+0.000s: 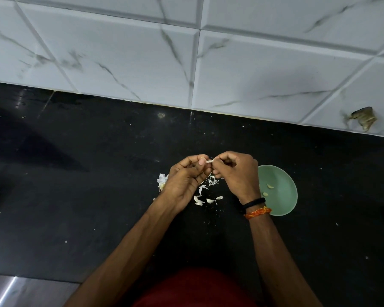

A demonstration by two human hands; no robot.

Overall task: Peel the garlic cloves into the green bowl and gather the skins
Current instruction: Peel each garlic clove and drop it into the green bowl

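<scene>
Above the black counter, my left hand and my right hand meet fingertip to fingertip and pinch one small pale garlic clove between them. Loose white skins lie scattered on the counter under and between my wrists. The rest of the garlic bulb lies just left of my left hand, partly hidden by it. A green bowl sits right of my right wrist and holds two peeled cloves.
The black counter runs back to a white marble-look tiled wall. One tile at the far right has a broken hole. A steel edge shows at the bottom left.
</scene>
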